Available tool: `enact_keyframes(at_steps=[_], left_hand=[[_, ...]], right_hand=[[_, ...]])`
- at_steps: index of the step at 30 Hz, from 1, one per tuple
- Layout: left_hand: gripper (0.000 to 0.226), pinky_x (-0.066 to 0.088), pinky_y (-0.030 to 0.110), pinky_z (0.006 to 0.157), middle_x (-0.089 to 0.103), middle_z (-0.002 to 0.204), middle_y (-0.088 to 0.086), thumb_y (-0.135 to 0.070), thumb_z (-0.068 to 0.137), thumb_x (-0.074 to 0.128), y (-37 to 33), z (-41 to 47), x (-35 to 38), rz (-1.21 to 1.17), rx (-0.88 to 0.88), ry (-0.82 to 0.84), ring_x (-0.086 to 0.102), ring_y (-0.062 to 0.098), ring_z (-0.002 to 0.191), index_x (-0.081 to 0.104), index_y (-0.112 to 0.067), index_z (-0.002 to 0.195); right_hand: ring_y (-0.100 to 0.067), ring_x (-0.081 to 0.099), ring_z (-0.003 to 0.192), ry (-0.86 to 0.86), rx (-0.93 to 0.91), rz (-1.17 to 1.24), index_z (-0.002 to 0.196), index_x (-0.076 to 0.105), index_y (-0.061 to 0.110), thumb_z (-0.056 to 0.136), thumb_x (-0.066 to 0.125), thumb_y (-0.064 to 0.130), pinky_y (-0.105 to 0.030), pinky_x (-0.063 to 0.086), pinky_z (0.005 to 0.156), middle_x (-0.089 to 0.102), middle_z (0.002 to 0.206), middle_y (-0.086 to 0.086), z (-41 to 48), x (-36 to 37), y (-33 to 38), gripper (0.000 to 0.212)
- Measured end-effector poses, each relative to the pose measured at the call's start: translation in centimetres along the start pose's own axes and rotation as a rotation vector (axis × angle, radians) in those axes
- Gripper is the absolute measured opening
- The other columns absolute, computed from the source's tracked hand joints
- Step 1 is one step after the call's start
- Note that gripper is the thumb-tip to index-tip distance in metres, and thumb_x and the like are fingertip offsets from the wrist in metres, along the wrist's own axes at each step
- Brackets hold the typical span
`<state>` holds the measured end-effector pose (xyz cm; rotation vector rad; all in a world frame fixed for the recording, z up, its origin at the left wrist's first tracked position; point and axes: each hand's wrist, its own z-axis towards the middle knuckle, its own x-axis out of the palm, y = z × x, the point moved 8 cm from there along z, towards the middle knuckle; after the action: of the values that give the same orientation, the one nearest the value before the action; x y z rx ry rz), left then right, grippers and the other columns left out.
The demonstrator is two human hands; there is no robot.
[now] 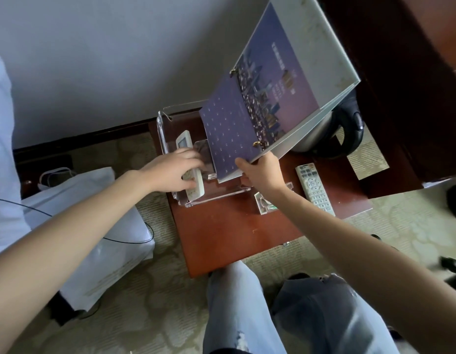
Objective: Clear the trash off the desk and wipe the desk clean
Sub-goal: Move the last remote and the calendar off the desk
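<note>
Seen from my remote station via the head cam: a person stands over a small red-brown desk point(221, 233) set against a pale wall, patterned carpet point(145, 315) all round it.

L hand point(170, 172) is down on a white AC remote point(183, 143) lying in a clear acrylic organiser point(214, 196) at the desk's far-left corner. Fingers are curled across the keypad, thumb on the near side, so it grips the remote.

R hand point(262, 172) pinches the near edge of an open ring binder point(270, 98), thumb on top and fingers under. The binder is tilted up off the organiser, purple skyline page facing the cam.

Behind and below the binder is a steel kettle point(316, 139) w/ a black handle, partly hidden. A grey TV remote point(314, 187) lies flat on the desk's right side, apart from both hands. A small clear acrylic block point(264, 204) sits just under the R wrist.

The desk's near half shows a few pale specks. I can't tell what the crumpled clear item between AC remote and binder is.

A white plastic bag point(94, 200) stands on the carpet just left of the desk. Jeans-clad legs fill the bottom.
</note>
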<state>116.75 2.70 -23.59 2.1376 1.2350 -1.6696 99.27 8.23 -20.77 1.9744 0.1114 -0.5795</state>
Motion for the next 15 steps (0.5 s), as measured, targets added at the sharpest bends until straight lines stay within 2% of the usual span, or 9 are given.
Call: enact_keyframes(at_steps=[2, 3, 5, 7, 9, 12, 15], left_hand=[[0.036, 0.042, 0.031, 0.093, 0.045, 0.134, -0.010, -0.031, 0.091, 0.055, -1.3, -0.2, -1.3, -0.008, -0.005, -0.014, 0.035, 0.009, 0.128, 0.052, -0.028, 0.127], [0.033, 0.043, 0.030, 0.089, 0.048, 0.130, -0.011, -0.030, 0.092, 0.052, -2.2, -0.2, -1.9, -0.008, 0.013, -0.027, 0.039, 0.009, 0.124, 0.053, -0.028, 0.125], [0.029, 0.044, 0.028, 0.085, 0.051, 0.125, -0.013, -0.029, 0.094, 0.048, -4.0, -0.1, -3.1, 0.001, 0.061, -0.046, 0.044, 0.007, 0.118, 0.054, -0.029, 0.122], [0.028, 0.041, 0.025, 0.082, 0.052, 0.123, -0.015, -0.030, 0.094, 0.046, -5.4, 0.2, -3.7, 0.031, 0.094, -0.053, 0.044, 0.005, 0.115, 0.054, -0.031, 0.121], [0.028, 0.040, 0.023, 0.078, 0.054, 0.121, -0.014, -0.030, 0.095, 0.044, -6.6, 0.6, -4.1, 0.058, 0.120, -0.060, 0.046, 0.005, 0.113, 0.054, -0.031, 0.121], [0.029, 0.047, 0.029, 0.082, 0.057, 0.121, -0.010, -0.029, 0.095, 0.042, -8.5, 1.1, -4.5, 0.103, 0.141, -0.051, 0.051, 0.009, 0.111, 0.055, -0.029, 0.122], [0.029, 0.047, 0.034, 0.087, 0.059, 0.120, -0.010, -0.028, 0.096, 0.040, -10.0, 1.1, -4.7, 0.163, 0.134, -0.012, 0.052, 0.011, 0.112, 0.056, -0.028, 0.120]], right_hand=[[-0.015, 0.058, 0.059, 0.012, -0.024, -0.048, 0.075, 0.062, 0.000, 0.081, 0.065, 0.013, -0.041, 0.057, 0.064, 0.060, 0.062, -0.003, -0.2, -0.6, 0.1, 0.015], [-0.009, 0.057, 0.055, 0.017, -0.039, -0.063, 0.077, 0.063, 0.001, 0.081, 0.065, 0.013, -0.032, 0.056, 0.061, 0.061, 0.063, -0.002, -0.3, -0.8, 0.2, 0.013], [0.001, 0.054, 0.048, 0.026, -0.057, -0.073, 0.088, 0.063, 0.005, 0.082, 0.065, 0.011, -0.012, 0.045, 0.049, 0.062, 0.067, 0.001, -0.5, -1.4, 0.2, 0.008], [0.006, 0.053, 0.046, 0.029, -0.082, -0.088, 0.093, 0.063, 0.004, 0.081, 0.062, 0.007, -0.004, 0.037, 0.045, 0.065, 0.072, -0.003, -0.5, -2.0, 0.0, 0.013], [0.005, 0.055, 0.051, 0.040, -0.109, -0.122, 0.090, 0.063, 0.004, 0.080, 0.060, 0.006, -0.004, 0.038, 0.048, 0.066, 0.075, -0.005, -0.6, -2.5, 0.0, 0.010], [-0.011, 0.060, 0.072, 0.041, -0.128, -0.171, 0.097, 0.063, 0.007, 0.081, 0.059, 0.008, -0.016, 0.045, 0.067, 0.067, 0.083, -0.001, -0.7, -3.6, -0.3, 0.017], [-0.014, 0.057, 0.076, 0.126, -0.138, -0.301, 0.100, 0.064, 0.011, 0.082, 0.053, 0.009, -0.018, 0.040, 0.068, 0.066, 0.086, 0.001, -1.3, -4.2, -1.1, 0.022]])
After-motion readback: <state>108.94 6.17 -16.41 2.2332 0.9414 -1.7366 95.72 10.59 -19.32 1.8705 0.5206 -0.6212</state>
